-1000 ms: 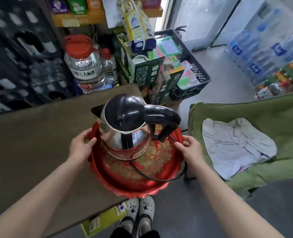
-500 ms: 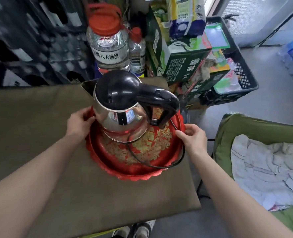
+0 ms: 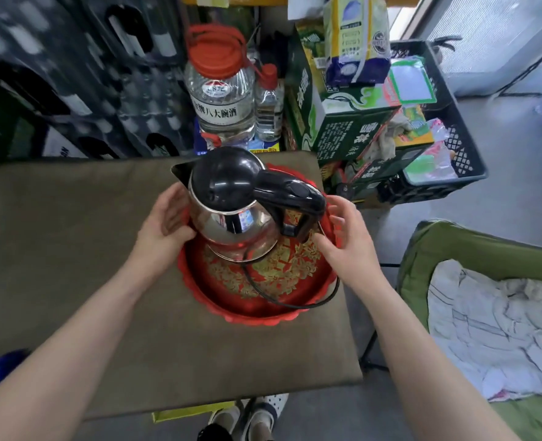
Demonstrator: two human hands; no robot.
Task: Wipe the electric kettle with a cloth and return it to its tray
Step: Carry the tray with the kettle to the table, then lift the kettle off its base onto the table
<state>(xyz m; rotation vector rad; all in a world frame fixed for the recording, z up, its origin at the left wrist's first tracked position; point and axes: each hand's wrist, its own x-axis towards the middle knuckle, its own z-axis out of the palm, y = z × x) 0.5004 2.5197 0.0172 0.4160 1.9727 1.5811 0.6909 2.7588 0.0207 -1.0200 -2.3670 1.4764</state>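
Head view: a steel electric kettle (image 3: 231,214) stands in its red tray (image 3: 257,311) on a brown table (image 3: 72,249), a hand at each side.
The left hand (image 3: 164,218) cups the kettle's flank with loose, parted fingers; the right hand (image 3: 342,240) hovers just beside the black handle (image 3: 291,197), fingers spread, gripping nothing. The cloth (image 3: 492,329) lies well apart on a green chair (image 3: 454,243). Best, I judge, to grip the handle firmly and mind the cord (image 3: 295,303) looping over the tray's rim.
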